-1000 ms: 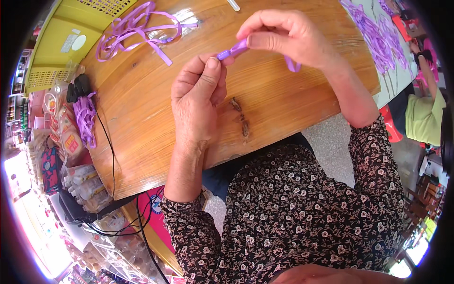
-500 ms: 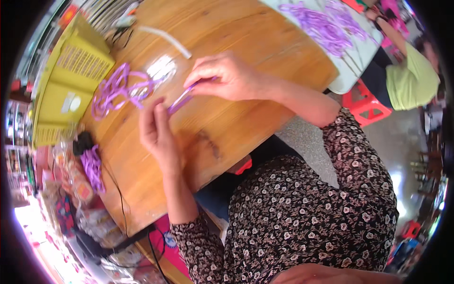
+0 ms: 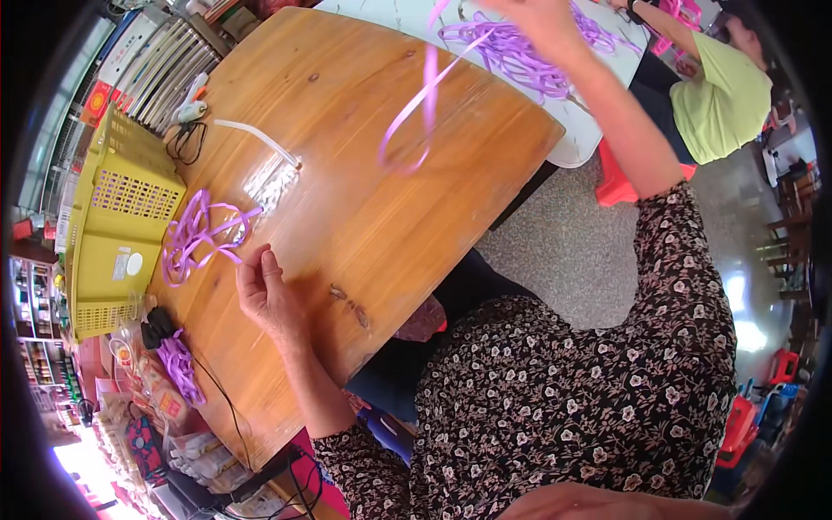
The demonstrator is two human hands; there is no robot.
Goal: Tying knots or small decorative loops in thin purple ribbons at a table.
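1. Head view: wooden table (image 3: 407,243) beside a white table (image 3: 579,143) — speckled floor (image 3: 559,260) around.
2. Left hand (image 3: 267,293): fingers narrowed near a purple ribbon coil (image 3: 199,227) on the wood; contact cannot be told.
3. Right hand (image 3: 542,30): cut off by the upper edge — grip cannot be told; ribbon loop (image 3: 431,82) hangs nearby.
4. Yellow basket (image 3: 94,251): pale label (image 3: 134,264), writing illegible.

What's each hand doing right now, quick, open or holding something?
Left hand: loosely curled; whether it holds anything cannot be told.
Right hand: cut off by the top edge, near a dangling purple ribbon; grip cannot be told.
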